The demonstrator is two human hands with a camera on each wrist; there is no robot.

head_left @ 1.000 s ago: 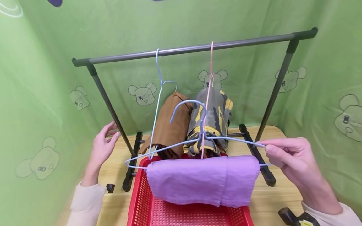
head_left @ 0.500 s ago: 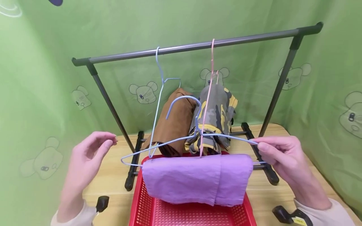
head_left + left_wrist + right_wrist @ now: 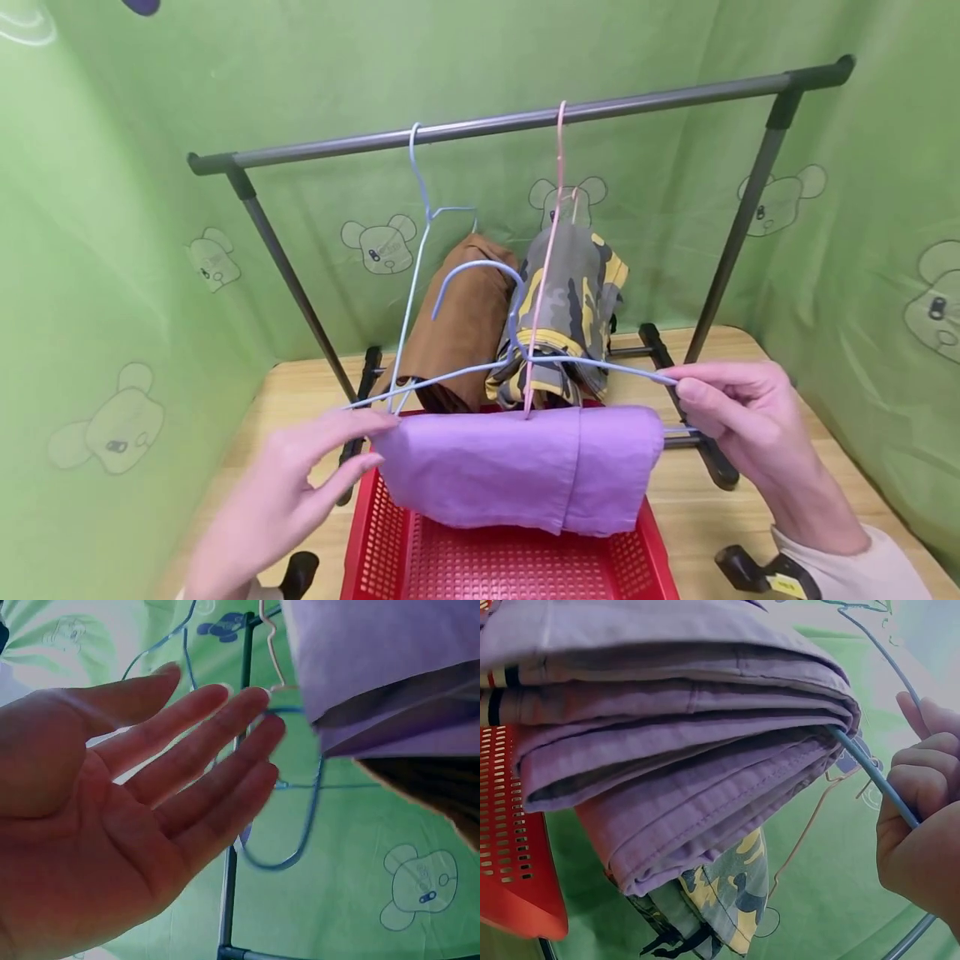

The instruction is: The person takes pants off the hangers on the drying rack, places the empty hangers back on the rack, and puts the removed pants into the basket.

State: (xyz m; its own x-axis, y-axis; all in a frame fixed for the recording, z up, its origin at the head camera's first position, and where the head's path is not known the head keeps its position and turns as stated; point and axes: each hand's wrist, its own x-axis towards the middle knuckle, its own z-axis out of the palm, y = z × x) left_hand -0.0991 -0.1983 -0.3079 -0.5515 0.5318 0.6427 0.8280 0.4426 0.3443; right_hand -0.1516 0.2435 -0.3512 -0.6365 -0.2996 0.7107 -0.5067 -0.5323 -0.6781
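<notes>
A folded purple garment hangs over the lower bar of a blue wire hanger. My right hand pinches that hanger's right end between thumb and fingers; in the right wrist view the hand has its fingers curled round the blue wire. At the garment's left edge, my left hand has thumb and fingers spread; contact there cannot be told from above. The left wrist view has the left hand with extended fingers beside the hanger's rounded end, apart from the purple cloth.
A red perforated basket stands below the purple garment. Behind is a rack, with a brown garment on a blue hanger and a camouflage garment on a pink one. Green curtain surrounds the wooden tabletop.
My left hand has come from beside the rack's left post down and right to the garment's left edge. The right hand and the held hanger have shifted slightly left.
</notes>
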